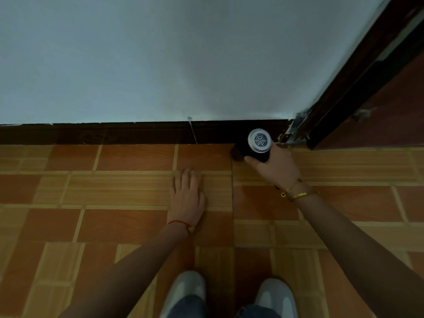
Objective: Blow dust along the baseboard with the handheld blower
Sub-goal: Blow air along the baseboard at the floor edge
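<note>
A dark brown baseboard (114, 133) runs along the foot of a pale wall. My right hand (276, 167) grips a black handheld blower (259, 143) whose round silver intake grille faces the camera; its nozzle end points down at the baseboard near the right corner and is hidden behind the body. My left hand (188, 191) lies flat on the tiled floor, fingers together and spread forward, holding nothing, about one tile in front of the baseboard and left of the blower.
The floor (114, 226) is orange and tan patterned tile. A dark wooden door frame (344, 99) and a reddish door stand at the right. A thin pale strand (192, 130) hangs across the baseboard. My two light shoes (229, 294) show at the bottom edge.
</note>
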Demonstrator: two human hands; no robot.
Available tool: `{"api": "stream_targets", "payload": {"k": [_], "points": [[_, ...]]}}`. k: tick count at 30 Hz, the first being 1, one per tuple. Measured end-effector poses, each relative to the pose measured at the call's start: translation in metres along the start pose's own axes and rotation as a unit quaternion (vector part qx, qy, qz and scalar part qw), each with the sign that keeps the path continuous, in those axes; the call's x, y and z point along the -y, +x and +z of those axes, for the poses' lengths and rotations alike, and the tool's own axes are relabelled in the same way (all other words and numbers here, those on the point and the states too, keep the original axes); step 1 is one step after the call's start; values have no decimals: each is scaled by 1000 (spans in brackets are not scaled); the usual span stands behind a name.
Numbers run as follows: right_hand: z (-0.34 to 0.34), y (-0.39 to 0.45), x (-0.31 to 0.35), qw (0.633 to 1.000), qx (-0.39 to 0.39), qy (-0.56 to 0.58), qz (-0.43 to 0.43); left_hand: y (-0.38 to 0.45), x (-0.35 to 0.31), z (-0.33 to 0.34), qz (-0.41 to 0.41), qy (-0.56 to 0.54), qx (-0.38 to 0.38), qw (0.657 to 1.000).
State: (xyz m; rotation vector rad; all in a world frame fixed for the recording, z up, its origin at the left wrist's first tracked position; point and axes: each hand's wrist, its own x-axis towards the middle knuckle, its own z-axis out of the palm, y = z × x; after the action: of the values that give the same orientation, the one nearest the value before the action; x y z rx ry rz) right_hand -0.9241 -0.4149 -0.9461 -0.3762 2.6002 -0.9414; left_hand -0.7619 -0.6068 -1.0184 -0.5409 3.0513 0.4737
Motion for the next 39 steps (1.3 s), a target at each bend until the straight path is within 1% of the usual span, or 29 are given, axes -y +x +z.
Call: {"api": "stream_targets", "payload": {"k": [2, 4, 6, 12, 14, 18, 20, 22, 25, 31, 36, 39], "points": [[-3, -3, -2, 1000, -18, -7, 15, 3, -8, 5, -7, 3, 4, 1000], [-10, -6, -8, 997, -58, -27, 47, 9, -18, 12, -8, -8, 1, 1000], [-18, -8, -17, 994, -87, -39, 57, 16, -27, 19, -1, -20, 0, 1000], [-29, -8, -33, 997, -64, -42, 20, 37, -46, 34, 35, -24, -5, 999], [-31, -7, -36, 997, -66, -34, 27, 40, -47, 41, 43, -18, 2, 999], [-38, -12, -45, 989, -123, -9, 80, 39, -44, 50, 52, -8, -11, 999], [-38, -15, -46, 985, -145, -19, 87, 39, -43, 51, 57, -10, -19, 998], [-35, -16, -45, 986, -144, -31, 83, 39, -44, 51, 57, -11, -22, 998], [-34, -12, -45, 988, -127, -16, 87, 39, -44, 51, 55, -9, -23, 998], [-44, -15, -58, 978, -171, -25, 121, 38, -44, 51, 57, -13, -34, 998], [-43, -17, -53, 989, -123, -35, 68, 38, -43, 51, 57, -13, -38, 998], [-48, -15, -57, 982, -156, -20, 104, 38, -43, 51, 56, -12, -35, 998]]}}
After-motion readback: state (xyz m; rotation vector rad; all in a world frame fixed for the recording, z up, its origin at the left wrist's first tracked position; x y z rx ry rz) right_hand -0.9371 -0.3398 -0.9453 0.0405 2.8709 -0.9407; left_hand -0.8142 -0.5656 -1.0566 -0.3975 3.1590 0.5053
